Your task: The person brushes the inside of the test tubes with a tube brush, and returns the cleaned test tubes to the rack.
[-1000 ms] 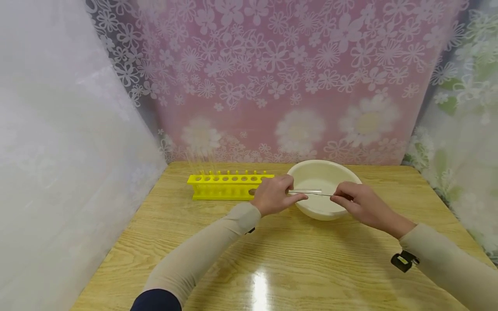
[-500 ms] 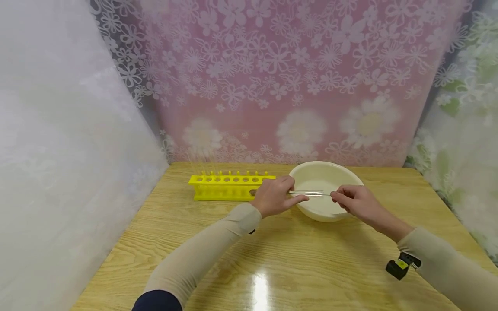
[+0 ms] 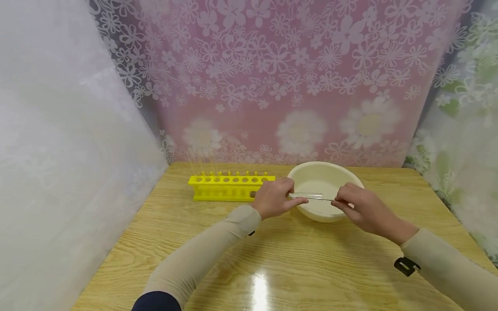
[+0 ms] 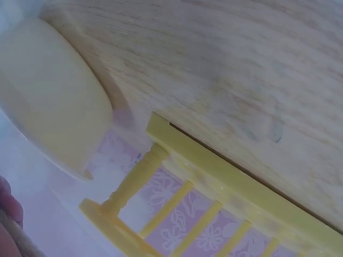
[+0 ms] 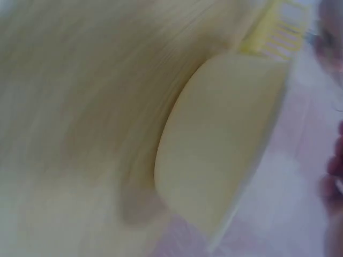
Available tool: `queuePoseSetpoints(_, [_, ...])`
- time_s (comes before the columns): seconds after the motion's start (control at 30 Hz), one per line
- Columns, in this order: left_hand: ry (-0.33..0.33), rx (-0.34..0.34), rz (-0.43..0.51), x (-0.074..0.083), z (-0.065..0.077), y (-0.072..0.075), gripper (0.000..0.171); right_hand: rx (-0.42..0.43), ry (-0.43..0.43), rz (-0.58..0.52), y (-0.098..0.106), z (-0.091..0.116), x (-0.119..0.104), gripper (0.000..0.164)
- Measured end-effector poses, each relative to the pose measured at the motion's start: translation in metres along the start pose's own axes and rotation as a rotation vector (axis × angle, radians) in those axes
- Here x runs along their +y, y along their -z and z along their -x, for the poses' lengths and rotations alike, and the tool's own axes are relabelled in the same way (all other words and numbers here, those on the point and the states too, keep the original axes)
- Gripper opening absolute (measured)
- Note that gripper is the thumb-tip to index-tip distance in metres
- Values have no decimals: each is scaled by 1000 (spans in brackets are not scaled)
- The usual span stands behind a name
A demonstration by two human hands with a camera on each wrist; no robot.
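In the head view my left hand (image 3: 274, 198) grips a clear glass test tube (image 3: 309, 195), held nearly level with its mouth to the right. A test tube brush (image 3: 253, 194) is inside it; its dark bristles show beyond the left side of my hand. From the mouth comes the thin wire handle (image 3: 327, 199), which my right hand (image 3: 365, 209) pinches between thumb and fingers. Both hands are over a cream basin (image 3: 323, 167) or its near side. My left palm hides the tube's middle. Only blurred fingers show at the wrist views' edges.
A yellow test tube rack (image 3: 229, 181) stands left of the basin, with several clear tubes (image 3: 204, 166) in its left holes. The wooden table (image 3: 241, 259) extends toward me. A pink floral curtain (image 3: 253, 108) hangs behind, with pale sheets on both sides.
My right hand has shifted slightly down and right, and the wire now slants a little downward. The tube's mouth sits slightly lower. My left hand keeps its grip almost in place.
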State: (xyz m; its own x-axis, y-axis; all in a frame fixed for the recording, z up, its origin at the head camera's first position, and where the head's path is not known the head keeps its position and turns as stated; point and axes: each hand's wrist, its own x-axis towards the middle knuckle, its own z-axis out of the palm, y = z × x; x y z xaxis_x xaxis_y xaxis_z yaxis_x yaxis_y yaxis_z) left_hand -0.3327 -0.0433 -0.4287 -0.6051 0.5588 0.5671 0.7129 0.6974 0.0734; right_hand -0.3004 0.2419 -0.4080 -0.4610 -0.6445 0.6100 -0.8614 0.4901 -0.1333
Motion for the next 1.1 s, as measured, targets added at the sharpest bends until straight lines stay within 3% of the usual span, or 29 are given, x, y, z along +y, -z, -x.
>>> queuePoseSetpoints(0.1, [-24, 22, -19, 0, 0, -1, 47, -120, -325, -326, 5, 0, -4, 19])
queuePoseSetpoints(0.2, [-49, 41, -43, 2, -1, -2, 47, -189, -599, -685, 9, -4, -4, 33])
queuePoseSetpoints(0.3, [-75, 52, -66, 4, -2, -3, 47, -225, -792, -986, 9, -8, -2, 38])
queuePoseSetpoints(0.37, [-90, 57, -71, 5, -2, -3, 47, -240, -876, -1079, 9, -9, -1, 38])
queuePoseSetpoints(0.4, [-93, 57, -67, 5, -2, -4, 46, -235, -892, -1075, 9, -8, -1, 37])
queuePoseSetpoints(0.43, [-92, 55, -62, 5, -2, -4, 46, -227, -880, -1030, 8, -7, -1, 36])
queuePoseSetpoints(0.5, [-75, 46, -35, 5, -2, -4, 46, -187, -773, -832, 6, -4, -2, 30])
queuePoseSetpoints(0.57, [-47, 36, -8, 4, -2, -4, 45, -124, -557, -527, 3, -1, -1, 21])
queuePoseSetpoints(0.63, [-18, 26, 15, 3, -3, -4, 45, -27, -304, -187, 1, 1, 0, 22])
queuePoseSetpoints(0.7, [1, 20, 26, 2, -3, -4, 45, 73, -55, 75, -1, 1, 2, 27])
queuePoseSetpoints(0.77, [12, 11, 32, 2, -3, -4, 45, 149, 142, 236, -1, 0, 4, 36])
queuePoseSetpoints(0.83, [11, 3, 36, 2, -3, -4, 45, 189, 260, 301, 0, -1, 6, 40])
queuePoseSetpoints(0.9, [5, 3, 33, 2, -2, -4, 45, 188, 306, 300, 1, -2, 6, 40])
queuePoseSetpoints(0.97, [-4, 14, 27, 2, -2, -4, 45, 145, 264, 260, 3, -2, 5, 39])
queuePoseSetpoints(1.03, [-13, 27, 16, 2, -1, -4, 45, 82, 163, 161, 4, -1, 3, 30])
queuePoseSetpoints(1.1, [-23, 41, 4, 1, 0, -4, 46, -4, -9, -3, 5, 0, -1, 26])
